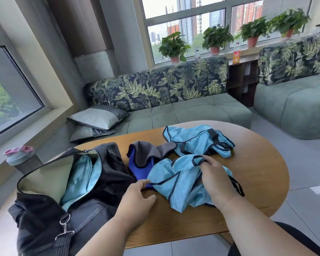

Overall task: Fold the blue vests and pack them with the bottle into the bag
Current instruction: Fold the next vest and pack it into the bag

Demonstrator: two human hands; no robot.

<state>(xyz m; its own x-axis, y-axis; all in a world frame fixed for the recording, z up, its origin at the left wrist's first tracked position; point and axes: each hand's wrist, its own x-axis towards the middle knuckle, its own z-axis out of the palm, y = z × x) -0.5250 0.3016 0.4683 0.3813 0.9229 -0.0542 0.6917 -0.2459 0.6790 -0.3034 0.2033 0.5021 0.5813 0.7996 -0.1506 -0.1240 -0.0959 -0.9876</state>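
Sorting two light-blue vests, both not yet folded.

Progress, judged from present layout:
- Near vest point(181, 182): crumpled on desk point(257, 172) in front of wearer, in hand, unfolded.
- Far vest point(198, 139): loose heap toward far edge of desk, just beyond near vest, untouched by either hand.
- Bag point(67, 191): black duffel at left of desk, zip open, light-blue lining or cloth showing inside; cannot tell whether a vest is already packed.
- Bottle point(20, 157): grey shaker with pink lid, standing beyond left rim of desk beside the bag, not packed.
- Remaining: fold both visible vests, load them, add bottle.

Hand pose:
- Left hand point(137, 198): reaching forward from lower centre, back of hand up, fingers extended to left edge of near vest. Grip appears to be a light pinch of dark-piped hem between thumb and fingertips; contact partly hidden.
- Right hand point(214, 176): lying over right half of near vest, fingers curled, grip closed round a piped strap loop at upper edge of cloth.
- Both forearms bare, converging on near vest; hands set apart across its width, likely for spreading it flat.

Other items:
- Dark-blue and grey garment point(146, 156): lying between bag and vests, partly under near vest.
- Sofa point(174, 108) with leaf-print back, behind desk.
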